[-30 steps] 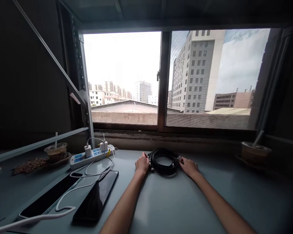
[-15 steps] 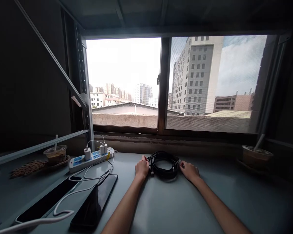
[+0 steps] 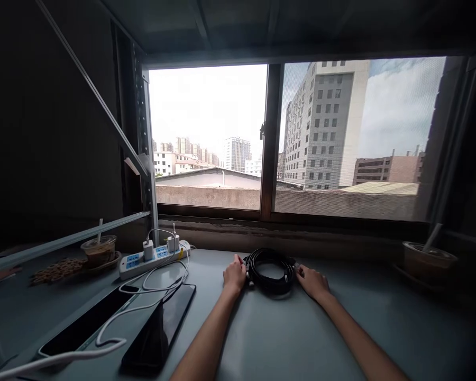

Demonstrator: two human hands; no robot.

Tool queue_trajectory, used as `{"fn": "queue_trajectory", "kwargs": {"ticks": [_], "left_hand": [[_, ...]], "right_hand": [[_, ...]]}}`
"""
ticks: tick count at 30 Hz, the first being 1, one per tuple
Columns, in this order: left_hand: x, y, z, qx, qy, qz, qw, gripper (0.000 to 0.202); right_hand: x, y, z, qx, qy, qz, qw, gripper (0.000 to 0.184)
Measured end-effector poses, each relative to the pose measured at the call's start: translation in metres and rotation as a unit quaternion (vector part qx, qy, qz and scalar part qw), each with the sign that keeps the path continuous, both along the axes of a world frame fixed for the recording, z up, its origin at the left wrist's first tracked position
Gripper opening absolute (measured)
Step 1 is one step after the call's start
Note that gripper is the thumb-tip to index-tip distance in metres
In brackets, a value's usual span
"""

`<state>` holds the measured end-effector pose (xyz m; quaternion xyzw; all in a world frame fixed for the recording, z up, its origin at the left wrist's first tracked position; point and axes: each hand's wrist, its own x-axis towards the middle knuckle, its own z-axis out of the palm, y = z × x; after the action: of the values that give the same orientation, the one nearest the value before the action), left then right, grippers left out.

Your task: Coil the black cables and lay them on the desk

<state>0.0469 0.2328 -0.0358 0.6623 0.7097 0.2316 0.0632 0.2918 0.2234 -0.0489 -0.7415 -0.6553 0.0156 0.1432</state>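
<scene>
A coil of black cable (image 3: 270, 271) lies on the grey table (image 3: 285, 338) near the window sill. My left hand (image 3: 234, 275) rests at the coil's left side, fingers curled against the cable. My right hand (image 3: 313, 282) sits at the coil's right side, fingertips touching the cable. Both forearms stretch forward from the bottom edge. The fingertips are small and dim, so whether either hand grips the coil is unclear.
A white power strip (image 3: 148, 257) with chargers and white leads sits left of the coil. Two dark tablets (image 3: 158, 325) lie at the front left. A drink cup (image 3: 99, 248) stands far left, another cup (image 3: 428, 256) far right. A metal rack post (image 3: 146, 174) rises by the window.
The view has shifted slightly to the left and down, so everything sits a little further right. Both hands stay at the sides of the coil.
</scene>
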Motion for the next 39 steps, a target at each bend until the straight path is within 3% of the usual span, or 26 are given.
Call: {"fn": "queue_trajectory", "kwargs": {"ticks": [24, 39], "left_hand": [[-0.001, 0.002, 0.002, -0.001, 0.021, 0.003, 1.000, 0.020], [-0.005, 0.002, 0.012, -0.017, 0.051, -0.021, 0.998, 0.028]], "right_hand": [[-0.002, 0.001, 0.003, 0.017, 0.017, -0.001, 1.000, 0.028], [-0.008, 0.001, 0.009, 0.039, 0.053, -0.013, 0.998, 0.029]]}}
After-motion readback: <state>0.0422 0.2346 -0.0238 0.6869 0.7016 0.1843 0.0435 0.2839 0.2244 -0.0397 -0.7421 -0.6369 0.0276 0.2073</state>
